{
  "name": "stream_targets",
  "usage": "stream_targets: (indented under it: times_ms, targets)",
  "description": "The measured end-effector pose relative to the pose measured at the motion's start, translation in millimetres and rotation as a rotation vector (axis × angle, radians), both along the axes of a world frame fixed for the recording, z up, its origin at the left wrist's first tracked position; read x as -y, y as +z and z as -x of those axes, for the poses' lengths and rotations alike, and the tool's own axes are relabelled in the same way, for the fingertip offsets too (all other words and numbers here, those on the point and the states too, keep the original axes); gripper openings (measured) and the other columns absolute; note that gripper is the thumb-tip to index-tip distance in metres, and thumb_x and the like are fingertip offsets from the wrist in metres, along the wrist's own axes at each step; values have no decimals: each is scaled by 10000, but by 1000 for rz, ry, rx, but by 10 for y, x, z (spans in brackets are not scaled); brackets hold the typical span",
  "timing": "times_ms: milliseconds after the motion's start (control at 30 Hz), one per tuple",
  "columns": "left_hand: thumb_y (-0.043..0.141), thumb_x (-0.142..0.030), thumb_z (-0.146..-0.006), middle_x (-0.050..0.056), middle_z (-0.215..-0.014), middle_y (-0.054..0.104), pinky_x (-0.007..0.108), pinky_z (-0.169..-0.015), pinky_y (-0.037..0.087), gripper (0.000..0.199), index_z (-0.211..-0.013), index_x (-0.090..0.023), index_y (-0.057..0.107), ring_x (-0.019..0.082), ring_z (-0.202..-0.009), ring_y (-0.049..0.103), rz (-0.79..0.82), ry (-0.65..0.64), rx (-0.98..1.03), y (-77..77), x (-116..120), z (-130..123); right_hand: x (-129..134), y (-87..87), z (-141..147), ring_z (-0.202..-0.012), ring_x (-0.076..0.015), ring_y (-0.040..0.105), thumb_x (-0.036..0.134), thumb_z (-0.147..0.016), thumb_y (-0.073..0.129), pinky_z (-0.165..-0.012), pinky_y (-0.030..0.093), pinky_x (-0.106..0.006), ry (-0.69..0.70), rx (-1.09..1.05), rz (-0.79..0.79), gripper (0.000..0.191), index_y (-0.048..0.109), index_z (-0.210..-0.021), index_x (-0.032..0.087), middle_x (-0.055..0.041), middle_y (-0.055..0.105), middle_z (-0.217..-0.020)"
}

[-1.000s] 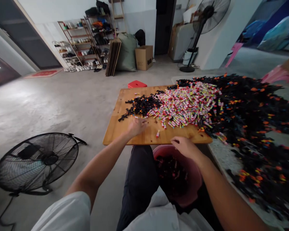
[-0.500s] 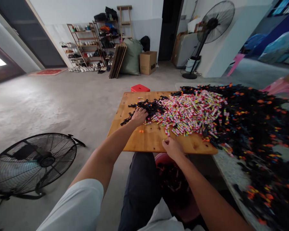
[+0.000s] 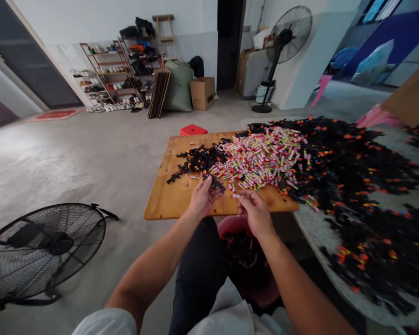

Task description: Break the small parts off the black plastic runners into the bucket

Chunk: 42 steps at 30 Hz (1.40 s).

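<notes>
Over the front part of the wooden table (image 3: 160,195), my left hand (image 3: 203,196) holds a black plastic piece (image 3: 217,185) between thumb and fingers. My right hand (image 3: 254,209) is just to its right, pinching a small pink and white tube (image 3: 236,196) by one end. The two items are close but apart. Behind my hands lies a heap of pink, white and yellow tubes (image 3: 265,156). Left of that heap is a smaller pile of black pieces with orange and blue bits (image 3: 202,158).
A large mound of black and orange pieces (image 3: 349,158) covers the stone-topped table at right. Below my right arm sits a red tub (image 3: 230,223). A red stool (image 3: 193,130) stands beyond the table, a floor fan (image 3: 61,246) at left.
My left hand has come back from the black pile with a black piece. My right hand has lifted slightly and now shows a tube. The orange bit on the bare wood is no longer visible.
</notes>
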<state>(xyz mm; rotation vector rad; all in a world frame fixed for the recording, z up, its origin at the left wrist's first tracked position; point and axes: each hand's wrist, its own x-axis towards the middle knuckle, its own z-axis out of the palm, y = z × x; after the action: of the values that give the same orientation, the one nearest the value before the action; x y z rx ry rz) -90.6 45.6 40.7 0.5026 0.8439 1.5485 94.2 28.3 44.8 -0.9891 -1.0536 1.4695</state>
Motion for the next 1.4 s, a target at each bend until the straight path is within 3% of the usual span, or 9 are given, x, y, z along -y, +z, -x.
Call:
stream_targets:
  times_ms: [167, 400, 600, 867, 1200, 1300, 1400]
  targets:
    - [861, -505, -772, 29, -898, 769, 233, -631, 592, 474, -1050, -189, 642, 137, -679, 735, 12, 15, -14, 135, 169, -306, 53, 22, -43, -538, -114, 580, 490, -803, 804, -479, 472, -222, -21, -50, -29, 389, 642, -1038, 227, 22, 698, -742]
    - [839, -568, -767, 24, -860, 741, 249, -637, 580, 492, -990, -178, 638, 131, -654, 710, 16, 7, -91, 178, 199, -419, 122, 19, -69, -549, -123, 588, 494, -826, 784, -484, 479, -233, -24, -67, -78, 358, 594, -999, 244, 15, 718, -780]
    - [828, -581, -771, 14, -846, 728, 236, -621, 563, 500, -1008, -184, 636, 129, -648, 699, -4, 74, -139, 214, 239, -491, 217, -4, -101, -619, -131, 628, 486, -906, 727, -585, 518, -262, -15, 48, -181, 340, 632, -1111, 231, -19, 745, -883]
    - [800, -577, -805, 29, -887, 748, 224, -626, 557, 473, -1006, -193, 610, 144, -699, 731, -10, 111, -93, 243, 238, -545, 248, -133, -69, -587, -149, 641, 508, -860, 767, -551, 513, -267, -6, -9, -100, 365, 653, -1042, 213, -18, 742, -784]
    - [786, -571, -823, 39, -928, 742, 252, -669, 580, 461, -1006, -203, 579, 179, -795, 758, -4, 69, -64, 231, 340, -591, 268, -71, -12, -515, -128, 606, 401, -801, 787, -493, 496, -251, -18, -227, 36, 245, 670, -906, 214, 10, 690, -681]
    - [792, -563, -818, 23, -904, 733, 235, -650, 566, 457, -1005, -208, 574, 161, -763, 747, -12, 96, -65, 240, 354, -613, 272, -92, 7, -532, -123, 612, 384, -805, 787, -509, 505, -243, -36, -271, 32, 227, 667, -901, 218, 12, 692, -685]
    - [769, -576, -836, 16, -901, 730, 229, -653, 556, 449, -1004, -212, 567, 143, -734, 732, -8, 154, -74, 218, 349, -641, 301, -147, 23, -580, -137, 643, 405, -843, 771, -566, 536, -264, -94, -180, -36, 243, 681, -972, 220, 1, 718, -731]
